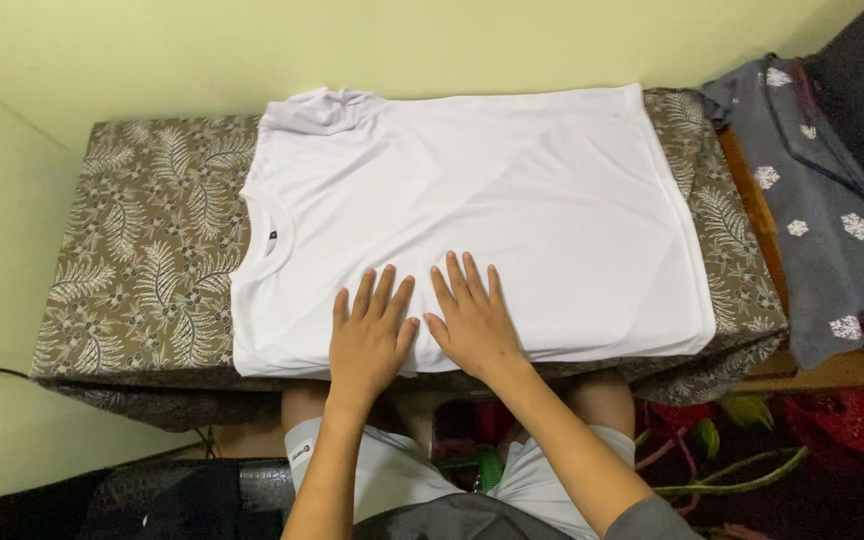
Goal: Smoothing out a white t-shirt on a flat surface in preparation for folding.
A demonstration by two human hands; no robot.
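Hands lie flat and side by side on a plain white short-sleeved cotton T-shirt [472, 215], near its edge closest to the person. The left hand [370, 338] rests palm down with its fingers [380, 295] spread and stretched out, gripping nothing. The right hand [474, 322] lies just beside it, palm down too, its fingers [464, 278] fanned a little and extended, with the thumbs of the two hands nearly touching. Neither hand pinches the cloth; both only press on it.

Beyond the fingertips the T-shirt spreads out smooth across a surface covered with a brown cloth printed with pale fern leaves [147, 270]. The round neckline of the shirt [264, 238] sits to the left of the left hand's fingers, and the hem lies well off to the right of the right hand's fingers. At the far left corner of the shirt, beyond the left hand, one sleeve [322, 108] lies bunched and folded back on itself.

Farther to the right of the right hand, past the edge of the brown cloth, a grey fabric with white snowflake-like motifs [817, 240] hangs over a wooden edge. Below the wrists the person's light grey shorts [382, 480] show, and to the right of them a dark floor covering with red flowers and green stems [802, 440].
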